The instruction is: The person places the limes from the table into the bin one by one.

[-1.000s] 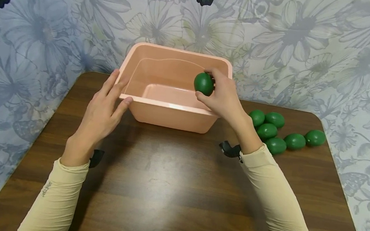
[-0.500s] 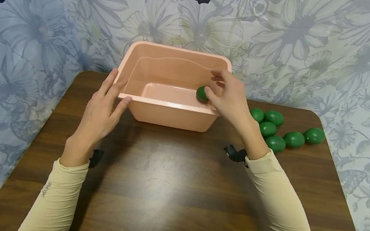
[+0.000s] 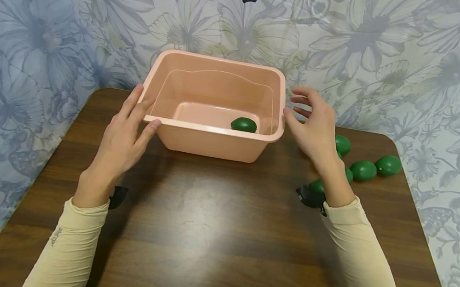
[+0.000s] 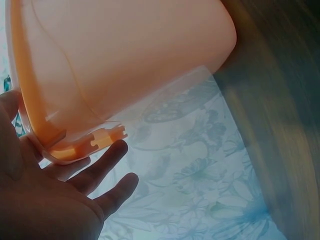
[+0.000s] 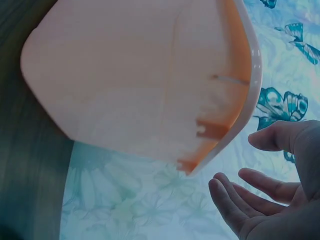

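A glossy green egg-shaped object [image 3: 244, 125] lies on the floor of a peach plastic basin [image 3: 207, 143] in the head view. My left hand [image 3: 117, 149] holds the basin's front left corner, thumb over the front rim. In the left wrist view, that hand's other fingers [image 4: 102, 167] reach out straight past the rim. My right hand [image 3: 312, 126] is beside the basin's right rim with nothing in it, its fingers loosely bent. A gap shows between it and the rim in the right wrist view. More green egg-shaped objects [image 3: 363, 171] lie behind my right wrist, which partly hides them.
The basin stands towards the back of a brown wooden table [image 3: 205, 224]. Behind the table is a floral-patterned wall [image 3: 372, 51] with butterfly pictures. A black strap [image 3: 310, 197] hangs at my right wrist, and another dark strap [image 3: 118, 197] at the left.
My right hand let go of the green egg-shaped object inside the basin, then moved right, out past the rim. The object came to rest on the basin floor. My left hand stayed in place.
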`<action>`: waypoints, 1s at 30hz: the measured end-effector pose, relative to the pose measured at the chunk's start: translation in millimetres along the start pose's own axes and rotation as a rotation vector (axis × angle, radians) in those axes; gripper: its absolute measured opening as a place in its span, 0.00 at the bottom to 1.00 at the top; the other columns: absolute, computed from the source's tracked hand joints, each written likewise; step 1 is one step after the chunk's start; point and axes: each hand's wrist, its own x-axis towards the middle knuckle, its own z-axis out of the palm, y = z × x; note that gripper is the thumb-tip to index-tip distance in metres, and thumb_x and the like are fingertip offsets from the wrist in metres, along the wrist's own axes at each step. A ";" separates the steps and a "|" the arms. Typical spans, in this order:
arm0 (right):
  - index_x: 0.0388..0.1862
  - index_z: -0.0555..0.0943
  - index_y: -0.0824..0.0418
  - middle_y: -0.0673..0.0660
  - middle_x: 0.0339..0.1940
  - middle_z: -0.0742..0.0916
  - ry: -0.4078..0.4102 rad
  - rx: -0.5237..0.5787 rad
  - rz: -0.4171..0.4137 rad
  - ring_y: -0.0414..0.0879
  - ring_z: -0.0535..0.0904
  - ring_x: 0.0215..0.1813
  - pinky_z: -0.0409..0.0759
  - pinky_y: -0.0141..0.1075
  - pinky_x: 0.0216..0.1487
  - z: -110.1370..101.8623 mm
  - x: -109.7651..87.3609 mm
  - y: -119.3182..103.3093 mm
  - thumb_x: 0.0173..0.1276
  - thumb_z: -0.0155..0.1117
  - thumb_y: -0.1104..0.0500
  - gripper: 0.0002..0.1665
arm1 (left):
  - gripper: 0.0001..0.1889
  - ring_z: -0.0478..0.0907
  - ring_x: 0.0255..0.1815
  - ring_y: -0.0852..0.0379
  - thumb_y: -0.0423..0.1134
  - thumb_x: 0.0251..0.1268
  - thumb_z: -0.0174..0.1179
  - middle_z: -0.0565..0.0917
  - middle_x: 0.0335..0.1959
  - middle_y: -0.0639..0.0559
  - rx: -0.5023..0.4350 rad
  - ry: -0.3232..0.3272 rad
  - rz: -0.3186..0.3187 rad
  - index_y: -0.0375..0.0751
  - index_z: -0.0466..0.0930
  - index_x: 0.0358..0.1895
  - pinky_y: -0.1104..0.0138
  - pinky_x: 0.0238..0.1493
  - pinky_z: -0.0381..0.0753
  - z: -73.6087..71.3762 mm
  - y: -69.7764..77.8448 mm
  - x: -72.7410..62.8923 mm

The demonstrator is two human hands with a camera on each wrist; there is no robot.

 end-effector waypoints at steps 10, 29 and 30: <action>0.65 0.82 0.60 0.59 0.59 0.89 0.002 -0.054 0.054 0.52 0.89 0.56 0.87 0.44 0.57 -14.2 -18.9 30.5 0.73 0.69 0.60 0.23 | 0.33 0.68 0.73 0.24 0.60 0.83 0.50 0.56 0.87 0.49 0.004 0.013 0.008 0.46 0.67 0.80 0.30 0.66 0.66 -0.2 -0.3 -0.7; 0.67 0.82 0.57 0.61 0.56 0.91 0.066 -0.171 0.172 0.16 0.78 0.41 0.76 0.16 0.45 -57.6 -47.7 80.5 0.76 0.67 0.55 0.23 | 0.34 0.66 0.78 0.30 0.62 0.82 0.50 0.55 0.87 0.50 -0.013 0.013 0.007 0.49 0.66 0.81 0.29 0.66 0.66 -0.1 -2.6 1.4; 0.67 0.82 0.58 0.62 0.57 0.90 0.071 -0.176 0.178 0.14 0.76 0.41 0.76 0.16 0.46 -60.6 -48.8 83.8 0.76 0.67 0.55 0.23 | 0.34 0.66 0.78 0.30 0.62 0.82 0.50 0.55 0.87 0.50 -0.013 0.014 0.008 0.49 0.66 0.81 0.29 0.66 0.66 -0.4 -2.8 1.2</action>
